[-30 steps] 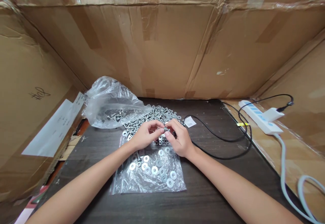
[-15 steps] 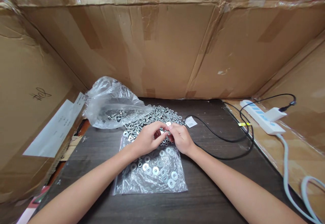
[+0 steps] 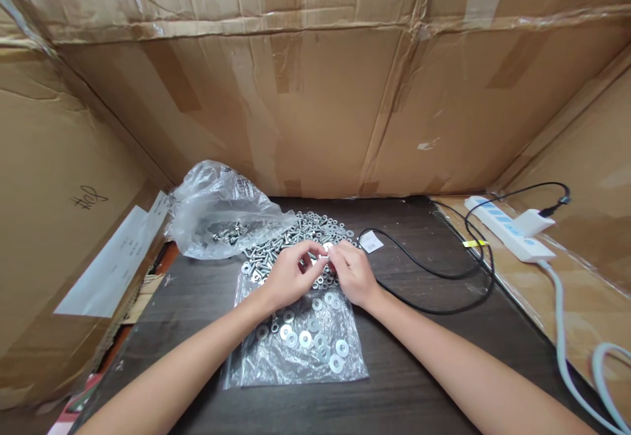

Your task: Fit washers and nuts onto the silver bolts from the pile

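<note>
Bolts (image 3: 265,251) lay loose in a heap, lots left. The left hand (image 3: 290,276) pinched a shiny bit (image 3: 323,257) over them, the right hand (image 3: 355,275) held it too with curled fingers, and how much was done I couldn't tell.

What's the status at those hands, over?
Left hand and right hand close together; small metal part between them, type unclear. Loose bolts just beyond. Black cable near right hand.
</note>
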Demonstrator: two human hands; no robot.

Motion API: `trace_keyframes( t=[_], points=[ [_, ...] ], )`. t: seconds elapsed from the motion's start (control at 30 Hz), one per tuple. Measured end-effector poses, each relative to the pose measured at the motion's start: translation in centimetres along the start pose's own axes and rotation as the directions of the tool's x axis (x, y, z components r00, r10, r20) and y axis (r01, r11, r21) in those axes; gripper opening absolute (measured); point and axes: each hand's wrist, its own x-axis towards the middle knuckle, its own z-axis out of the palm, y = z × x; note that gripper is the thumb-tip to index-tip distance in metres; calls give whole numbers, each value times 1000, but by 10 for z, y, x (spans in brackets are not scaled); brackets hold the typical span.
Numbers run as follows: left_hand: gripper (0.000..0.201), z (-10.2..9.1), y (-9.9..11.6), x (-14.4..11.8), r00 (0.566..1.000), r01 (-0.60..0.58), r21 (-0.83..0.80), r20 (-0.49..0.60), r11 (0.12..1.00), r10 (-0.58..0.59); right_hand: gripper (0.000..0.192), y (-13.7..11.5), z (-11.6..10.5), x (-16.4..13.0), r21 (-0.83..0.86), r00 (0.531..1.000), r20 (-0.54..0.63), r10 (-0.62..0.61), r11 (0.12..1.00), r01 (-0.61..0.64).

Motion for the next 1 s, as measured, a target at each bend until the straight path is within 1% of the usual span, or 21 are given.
trace_keyframes(
  t=[0.03, 0.1, 0.17, 0.2, 0.23, 0.27, 0.33, 0.4, 0.43, 0.47, 0.53, 0.6, 0.67, 0.73, 0.77, 0.83, 0.87, 0.9, 0.93, 1.0],
  points=[
    [15, 0, 1, 2, 996, 88, -118, 12, 989, -88, 40, -2, -1, 0, -29, 999, -11, -46, 999, 45],
    [20, -1, 1, 5, 974, 222, -312, 107, 924, -199, 26, -5, -3, -1, -64, 993, -4, -116, 991, 116],
    [22, -2, 0, 7, 943, 322, -421, 226, 848, -245, 17, -6, -4, -2, -73, 988, 15, -156, 985, 156],
    [23, -3, 0, 7, 931, 350, -446, 263, 824, -252, 15, -7, -4, -2, -77, 985, 22, -174, 982, 175],
    [22, -3, 0, 7, 928, 353, -455, 277, 818, -247, 14, -7, -5, -3, -83, 981, 23, -191, 978, 192],
    [21, -3, 0, 7, 936, 331, -448, 267, 830, -230, 14, -7, -4, -3, -91, 979, 20, -203, 975, 204],
    [18, -3, 0, 5, 968, 228, -372, 185, 900, -169, 16, -6, -4, -3, -110, 978, 12, -209, 972, 209],
    [16, -2, -2, 3, 996, 61, -184, 82, 981, -46, 24, -3, -3, -2, -130, 981, 22, -195, 972, 196],
    [15, -2, -3, 2, 998, -36, -61, 47, 997, 39, 30, -1, -3, -2, -138, 982, 31, -187, 972, 189],
    [15, -2, -5, 0, 991, -132, 61, 28, 989, 130, 34, 1, -2, -2, -144, 983, 39, -178, 973, 181],
    [13, -1, -9, -1, 955, -293, 258, 24, 921, 297, 41, 6, -1, -2, -140, 988, 43, -149, 978, 153],
    [13, -1, -12, -3, 911, -392, 388, 35, 834, 412, 44, 9, 0, -2, -122, 995, 53, -89, 988, 95],
    [13, -2, -14, -3, 869, -460, 471, 65, 753, 490, 45, 10, 0, -2, -108, 997, 73, -32, 993, 39],
    [14, -2, -16, -4, 838, -505, 516, 102, 692, 536, 46, 12, -1, -1, -100, 996, 93, 0, 995, 10],
    [15, -2, -16, -4, 829, -518, 526, 116, 674, 547, 46, 12, -1, 0, -95, 995, 101, 6, 995, 4],
    [16, -2, -16, -5, 824, -527, 530, 127, 664, 552, 47, 13, -1, 0, -84, 993, 114, 14, 996, -4],
    [16, -1, -16, -5, 831, -518, 524, 119, 676, 544, 47, 13, -1, 1, -79, 993, 116, 19, 997, -10],
    [16, 0, -15, -5, 848, -496, 506, 106, 705, 520, 48, 13, -1, 1, -76, 993, 113, 25, 997, -16],
    [15, 1, -14, -5, 875, -459, 471, 90, 754, 476, 48, 12, 0, 1, -75, 994, 105, 33, 997, -26],
    [14, 1, -10, -4, 945, -319, 335, 46, 887, 323, 47, 10, 0, 1, -71, 996, 76, 39, 997, -33]
  ],
)
